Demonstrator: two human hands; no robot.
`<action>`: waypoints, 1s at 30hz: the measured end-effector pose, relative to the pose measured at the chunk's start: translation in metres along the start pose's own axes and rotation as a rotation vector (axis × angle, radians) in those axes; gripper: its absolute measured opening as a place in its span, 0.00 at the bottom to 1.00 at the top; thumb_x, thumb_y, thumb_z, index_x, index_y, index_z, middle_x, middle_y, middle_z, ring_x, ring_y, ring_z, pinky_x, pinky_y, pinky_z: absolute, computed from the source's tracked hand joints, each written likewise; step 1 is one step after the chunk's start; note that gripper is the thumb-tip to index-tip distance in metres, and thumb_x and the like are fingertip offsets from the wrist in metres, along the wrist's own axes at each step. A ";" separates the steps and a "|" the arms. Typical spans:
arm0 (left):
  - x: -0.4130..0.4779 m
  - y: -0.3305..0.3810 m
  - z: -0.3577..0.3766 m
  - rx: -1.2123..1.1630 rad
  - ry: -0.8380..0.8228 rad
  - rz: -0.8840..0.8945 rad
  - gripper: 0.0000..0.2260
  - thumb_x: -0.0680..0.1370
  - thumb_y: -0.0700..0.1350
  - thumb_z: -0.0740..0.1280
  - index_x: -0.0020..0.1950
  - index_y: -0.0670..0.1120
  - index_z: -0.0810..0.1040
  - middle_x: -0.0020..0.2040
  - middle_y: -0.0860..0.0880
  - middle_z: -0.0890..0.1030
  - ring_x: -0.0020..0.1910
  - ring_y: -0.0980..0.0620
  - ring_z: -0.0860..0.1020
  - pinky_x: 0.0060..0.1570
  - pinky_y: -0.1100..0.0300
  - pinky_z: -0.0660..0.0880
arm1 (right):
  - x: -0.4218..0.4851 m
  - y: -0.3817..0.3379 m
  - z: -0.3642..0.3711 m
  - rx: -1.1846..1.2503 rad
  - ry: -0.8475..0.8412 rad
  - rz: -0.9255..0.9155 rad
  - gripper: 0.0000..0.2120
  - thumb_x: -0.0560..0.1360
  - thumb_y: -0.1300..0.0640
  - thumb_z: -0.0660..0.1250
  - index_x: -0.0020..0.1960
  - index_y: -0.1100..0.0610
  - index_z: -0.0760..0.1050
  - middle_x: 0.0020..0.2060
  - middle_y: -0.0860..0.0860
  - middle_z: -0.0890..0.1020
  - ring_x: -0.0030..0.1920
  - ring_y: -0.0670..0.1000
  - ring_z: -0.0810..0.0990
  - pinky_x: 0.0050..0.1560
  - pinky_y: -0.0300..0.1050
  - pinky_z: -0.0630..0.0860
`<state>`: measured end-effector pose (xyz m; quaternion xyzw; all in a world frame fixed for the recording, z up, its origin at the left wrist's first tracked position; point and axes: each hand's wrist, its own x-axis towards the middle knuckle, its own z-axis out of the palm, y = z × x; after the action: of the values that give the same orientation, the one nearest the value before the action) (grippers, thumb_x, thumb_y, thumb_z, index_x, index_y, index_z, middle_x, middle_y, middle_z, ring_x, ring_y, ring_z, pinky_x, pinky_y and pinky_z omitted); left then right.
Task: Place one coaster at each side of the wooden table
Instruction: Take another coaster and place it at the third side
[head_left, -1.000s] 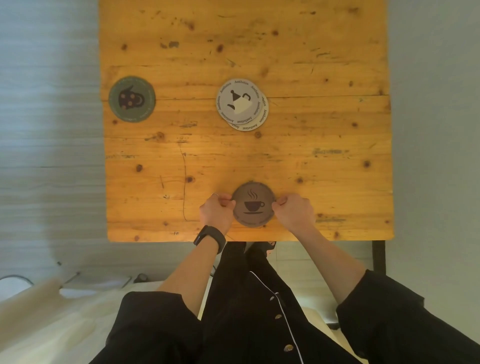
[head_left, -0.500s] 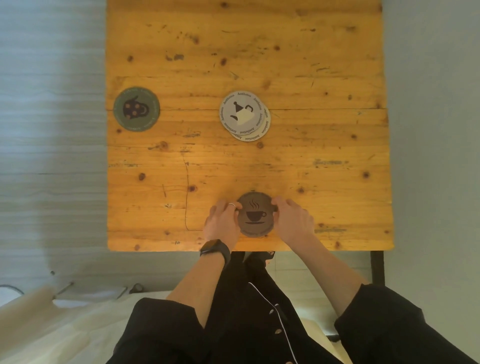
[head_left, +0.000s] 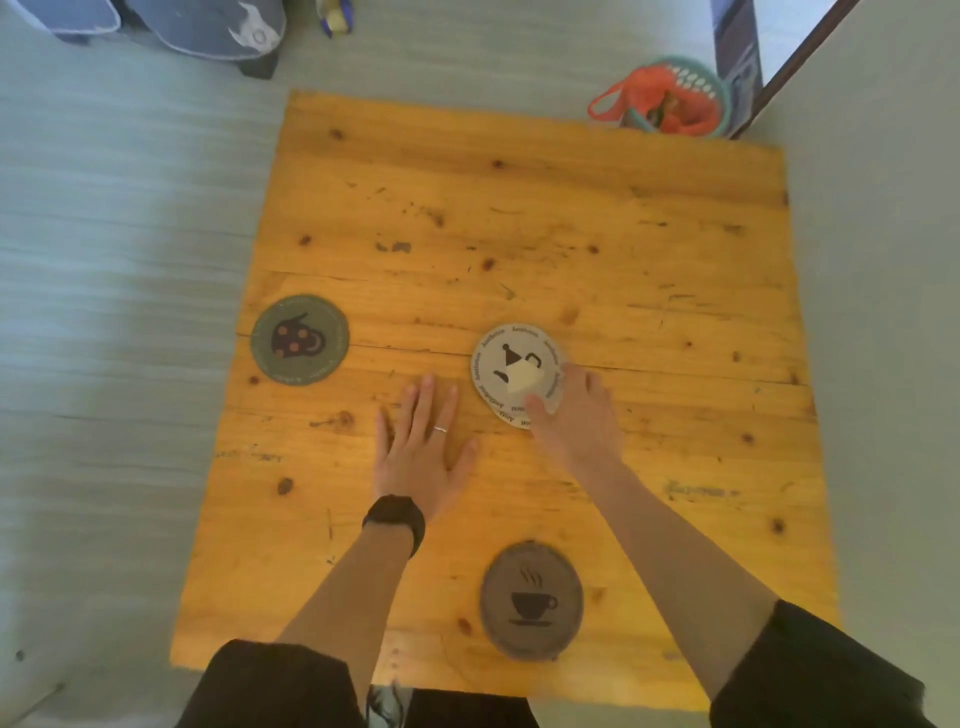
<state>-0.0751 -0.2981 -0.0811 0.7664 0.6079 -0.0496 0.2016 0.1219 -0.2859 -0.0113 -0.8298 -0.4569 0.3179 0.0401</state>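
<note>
Lying near the left edge of the table (head_left: 649, 249), a green coaster (head_left: 300, 340) sat flat on the wood, printed with a dark rounded shape dotted in red. It was well apart from both hands.

To its right, the left hand (head_left: 421, 457) rested palm down on the bare planks, fingers spread and straight, grasping nothing. A ring showed on 1 finger and a black band (head_left: 395, 521) circled the wrist. This hand lay just left of the pale stack without touching it.

At the middle of the table lay 2 pale coasters (head_left: 511, 371), the upper 1 shifted slightly off the lower, its face showing a kettle drawing and a ring of lettering. The right hand (head_left: 576, 410) reached onto the stack's right and near rim, thumb pressed on top and fingers curled at the edge; whether the grip had closed fully could not be told through the blur.

Nearer, between the 2 forearms and close to the near edge, a brown coaster (head_left: 531, 600) with a steaming cup lay flat, free of either hand.

Beyond the far right corner, on the floor, stood a teal basket (head_left: 714, 88) holding an orange net bag (head_left: 639, 98).
</note>
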 end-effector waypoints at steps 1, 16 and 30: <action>0.003 -0.004 0.005 0.016 0.022 0.006 0.31 0.80 0.66 0.46 0.80 0.58 0.42 0.81 0.54 0.40 0.80 0.51 0.41 0.76 0.41 0.43 | 0.010 -0.006 0.002 0.013 0.019 0.006 0.35 0.77 0.40 0.64 0.77 0.55 0.58 0.72 0.54 0.66 0.71 0.59 0.65 0.66 0.56 0.70; 0.005 -0.006 -0.004 0.039 -0.118 0.005 0.32 0.78 0.70 0.43 0.77 0.62 0.33 0.78 0.56 0.30 0.77 0.54 0.32 0.75 0.44 0.33 | 0.013 -0.026 0.005 0.157 0.224 -0.067 0.06 0.83 0.54 0.59 0.58 0.50 0.63 0.43 0.54 0.81 0.40 0.60 0.80 0.35 0.53 0.74; -0.107 0.158 -0.097 -0.983 -0.811 -0.284 0.15 0.79 0.59 0.63 0.59 0.51 0.76 0.56 0.46 0.82 0.54 0.46 0.81 0.58 0.49 0.78 | -0.241 0.146 -0.070 1.297 0.117 0.635 0.10 0.77 0.60 0.72 0.53 0.56 0.71 0.51 0.57 0.85 0.48 0.59 0.85 0.35 0.47 0.82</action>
<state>0.0318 -0.3886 0.0815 0.4177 0.5307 -0.0771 0.7335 0.1764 -0.5437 0.1107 -0.7472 0.0898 0.4765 0.4545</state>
